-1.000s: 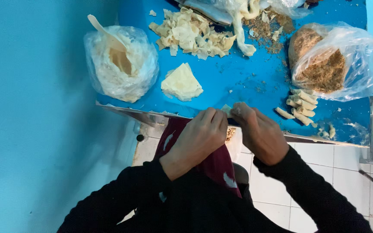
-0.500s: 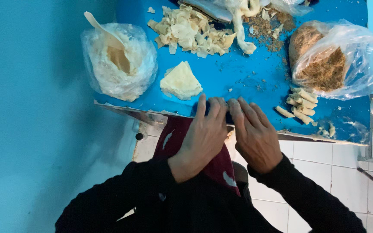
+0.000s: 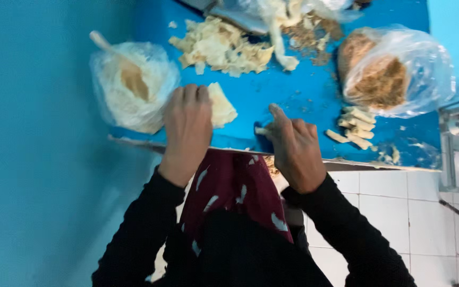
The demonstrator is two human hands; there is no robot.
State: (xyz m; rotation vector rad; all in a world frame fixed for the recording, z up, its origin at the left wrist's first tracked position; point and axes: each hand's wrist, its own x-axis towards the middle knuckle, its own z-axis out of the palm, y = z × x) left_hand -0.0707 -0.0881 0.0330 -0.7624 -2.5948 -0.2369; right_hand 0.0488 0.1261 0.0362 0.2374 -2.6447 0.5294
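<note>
Where two hands [image 3: 188, 125] work: two bags [image 3: 134, 85].

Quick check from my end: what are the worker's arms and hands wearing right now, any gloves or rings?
Both arms are in long black sleeves that end at the wrists. The left hand and the right hand are bare: no gloves, and no rings, watch or bracelet show from this angle. Between the arms hangs a dark red cloth with small pale marks.

A bright blue table [image 3: 293, 90], pale cream dough sheets [image 3: 221, 48], and a maroon scarf [image 3: 235, 191] flecked white.
</note>
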